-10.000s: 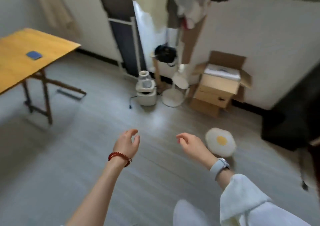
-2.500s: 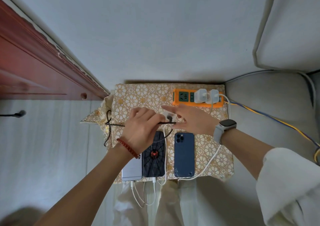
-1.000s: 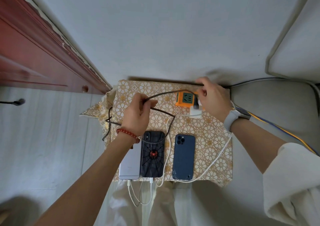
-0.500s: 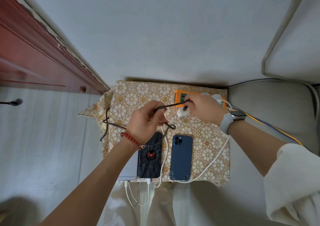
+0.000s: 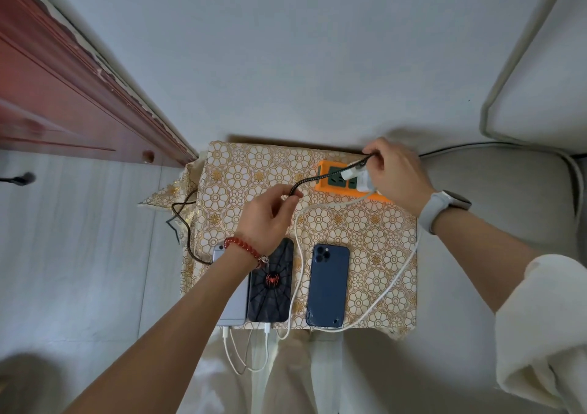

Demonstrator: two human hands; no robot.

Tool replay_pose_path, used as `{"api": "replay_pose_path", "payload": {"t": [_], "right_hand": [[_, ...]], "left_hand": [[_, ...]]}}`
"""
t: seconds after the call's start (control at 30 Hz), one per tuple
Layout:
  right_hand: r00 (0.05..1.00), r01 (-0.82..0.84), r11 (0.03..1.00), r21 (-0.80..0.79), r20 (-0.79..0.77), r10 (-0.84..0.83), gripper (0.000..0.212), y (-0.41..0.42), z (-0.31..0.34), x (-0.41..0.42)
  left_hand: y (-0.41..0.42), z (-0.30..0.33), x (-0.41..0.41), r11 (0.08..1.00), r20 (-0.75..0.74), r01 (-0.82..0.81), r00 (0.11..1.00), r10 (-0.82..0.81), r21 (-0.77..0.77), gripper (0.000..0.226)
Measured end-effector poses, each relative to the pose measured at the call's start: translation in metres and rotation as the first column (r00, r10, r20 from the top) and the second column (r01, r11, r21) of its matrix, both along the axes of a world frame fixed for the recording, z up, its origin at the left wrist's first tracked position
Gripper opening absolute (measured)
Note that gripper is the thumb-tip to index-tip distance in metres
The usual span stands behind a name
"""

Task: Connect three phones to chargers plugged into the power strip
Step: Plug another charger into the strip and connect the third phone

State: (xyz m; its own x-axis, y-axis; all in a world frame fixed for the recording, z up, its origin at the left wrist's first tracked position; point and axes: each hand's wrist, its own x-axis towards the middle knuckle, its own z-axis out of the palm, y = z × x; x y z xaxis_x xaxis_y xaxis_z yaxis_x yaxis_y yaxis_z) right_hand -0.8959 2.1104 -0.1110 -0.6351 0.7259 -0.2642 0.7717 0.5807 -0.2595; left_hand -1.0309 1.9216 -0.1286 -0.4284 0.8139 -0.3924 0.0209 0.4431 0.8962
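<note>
On the floral cloth (image 5: 374, 238), three phones lie side by side, backs up: silver phone (image 5: 233, 302), spider phone (image 5: 271, 283), blue phone (image 5: 327, 286), each with a white cable at its near end. Orange strip (image 5: 327, 178) sits at the far edge. Right hand (image 5: 397, 172) holds a white charger (image 5: 351, 172) at the strip, fingers also around the braided cable (image 5: 317, 178). Left hand (image 5: 270, 215) pinches that cable mid-run; the rest trails off the cloth's left edge.

The left hand (image 5: 265, 215) has a bare forearm and a red bead bracelet (image 5: 246, 250) at the wrist. The right hand (image 5: 397, 172) wears a pale-strapped watch (image 5: 440, 208) and a loose cream sleeve (image 5: 546, 327).
</note>
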Motion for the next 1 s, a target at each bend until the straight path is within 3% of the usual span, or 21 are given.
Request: {"api": "replay_pose_path", "payload": {"t": [0.13, 0.3, 0.43, 0.6, 0.83, 1.0], "right_hand": [[0.990, 0.029, 0.995, -0.091, 0.140, -0.016, 0.017, -0.001, -0.006, 0.000], [0.984, 0.118, 0.992, 0.034, 0.133, -0.121, 0.022, -0.014, -0.012, -0.005], [0.959, 0.248, 0.968, 0.031, 0.136, -0.250, 0.021, -0.020, -0.011, -0.007], [0.985, 0.157, 0.988, -0.004, 0.074, -0.156, 0.013, -0.020, -0.009, -0.005], [0.976, 0.182, 0.976, -0.124, -0.099, -0.194, 0.012, -0.022, -0.008, -0.004], [0.971, 0.214, 0.976, -0.032, -0.097, -0.217, 0.015, -0.025, -0.017, -0.006]], "left_hand": [[-0.011, -0.006, 0.001, 1.000, -0.089, 0.011, 0.996, -0.013, -0.020, 0.014], [-0.021, -0.008, -0.002, 0.999, -0.312, 0.002, 0.950, -0.013, -0.038, 0.019], [-0.021, -0.001, -0.001, 0.998, -0.451, 0.049, 0.891, -0.058, -0.031, 0.021], [-0.024, -0.004, -0.002, 0.995, -0.447, 0.089, 0.889, -0.096, -0.037, 0.022], [-0.028, -0.008, 0.006, 0.987, -0.428, 0.142, 0.889, -0.161, -0.078, 0.024], [-0.027, -0.008, 0.004, 0.986, -0.411, 0.137, 0.897, -0.163, -0.092, 0.024]]}}
